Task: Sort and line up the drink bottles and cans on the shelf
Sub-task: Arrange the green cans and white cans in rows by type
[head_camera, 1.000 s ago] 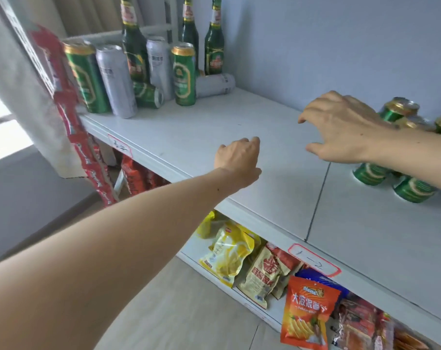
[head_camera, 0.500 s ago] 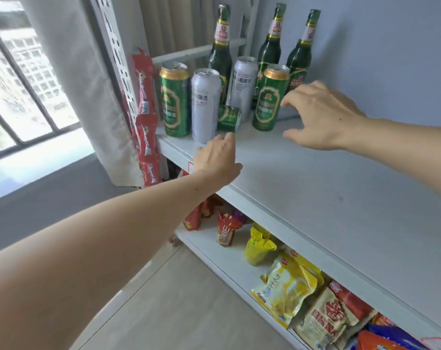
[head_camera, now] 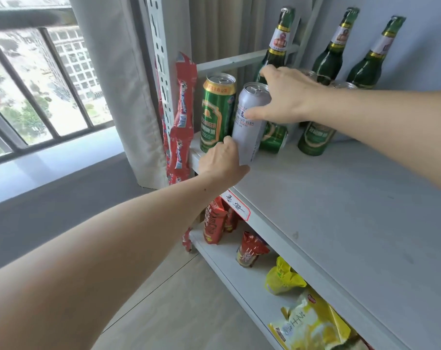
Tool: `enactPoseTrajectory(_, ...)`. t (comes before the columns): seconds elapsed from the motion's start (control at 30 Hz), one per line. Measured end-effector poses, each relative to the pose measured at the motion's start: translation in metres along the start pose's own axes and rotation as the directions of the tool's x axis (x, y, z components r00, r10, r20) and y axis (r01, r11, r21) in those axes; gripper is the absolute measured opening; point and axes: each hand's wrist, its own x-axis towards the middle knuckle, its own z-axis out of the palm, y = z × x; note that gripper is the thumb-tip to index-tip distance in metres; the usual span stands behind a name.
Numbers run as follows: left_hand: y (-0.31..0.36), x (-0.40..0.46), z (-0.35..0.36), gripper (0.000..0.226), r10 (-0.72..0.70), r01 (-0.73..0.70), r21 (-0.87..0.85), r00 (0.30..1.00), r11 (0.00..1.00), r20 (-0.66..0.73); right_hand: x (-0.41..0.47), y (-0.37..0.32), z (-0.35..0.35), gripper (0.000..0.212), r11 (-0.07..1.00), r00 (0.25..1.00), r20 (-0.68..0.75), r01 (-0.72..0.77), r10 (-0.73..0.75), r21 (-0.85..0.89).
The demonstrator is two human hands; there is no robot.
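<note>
Standing upright near the front left corner of the shelf [head_camera: 340,198], the silver can [head_camera: 249,122] is the thing both hands have closed in on, its long axis vertical with a slight lean in this wide-angle view. The right hand [head_camera: 290,97] comes in from the right at the can's upper part: the thumb lies across the printed front and the other fingers [head_camera: 270,72] reach over and behind the rim, so the hand looks wrapped partly round the can, though how firmly it grips cannot be told. The left hand [head_camera: 222,160] is low, at the shelf's front edge, its fingers loosely curled and touching or nearly touching the can's base from the front left; it does not appear to hold anything.

Just left of the silver can, almost touching, stands a tall green can [head_camera: 215,112]. Behind and to the right lies a green can on its side [head_camera: 275,137], and another upright green can [head_camera: 314,137] stands further right, partly hidden by the right forearm. Three green bottles [head_camera: 333,54] stand along the back.

The right hand seems better placed to lift or slide the can, since it holds high on the vertical axis; the left would likely only steady the bottom. Tipping the can against its green neighbour is the likely risk.
</note>
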Motion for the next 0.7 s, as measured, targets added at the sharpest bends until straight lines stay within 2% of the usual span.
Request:
enactPoseTrajectory(0.1,-0.002,0.003,0.003,0.047,0.004,-0.004,-0.01,1.0,1.0,-0.021,0.009,-0.003,0.006,0.079,1.0,1.0,0.021,-0.014,0.014,0.016)
enactPoseTrajectory(0.27,-0.007,0.004,0.006,0.048,0.055,-0.055,-0.009,0.998,0.998,-0.041,0.008,-0.002,0.007,0.066,0.997,1.0,-0.02,-0.019,0.021,0.075)
enactPoseTrajectory(0.4,-0.006,0.004,0.007,0.049,0.116,-0.116,-0.016,0.993,0.993,-0.016,-0.005,0.004,0.003,0.056,0.99,0.999,-0.043,-0.009,0.016,0.144)
enactPoseTrajectory(0.57,0.009,0.0,0.004,0.056,0.176,-0.176,-0.028,0.984,0.984,0.01,-0.031,0.017,-0.013,0.053,0.976,0.997,-0.046,-0.043,0.055,0.215)
enactPoseTrajectory(0.7,0.03,-0.01,0.005,0.066,0.239,-0.224,-0.187,0.969,0.957,0.067,-0.061,0.029,-0.03,0.055,0.972,0.995,-0.028,-0.086,0.095,0.22)
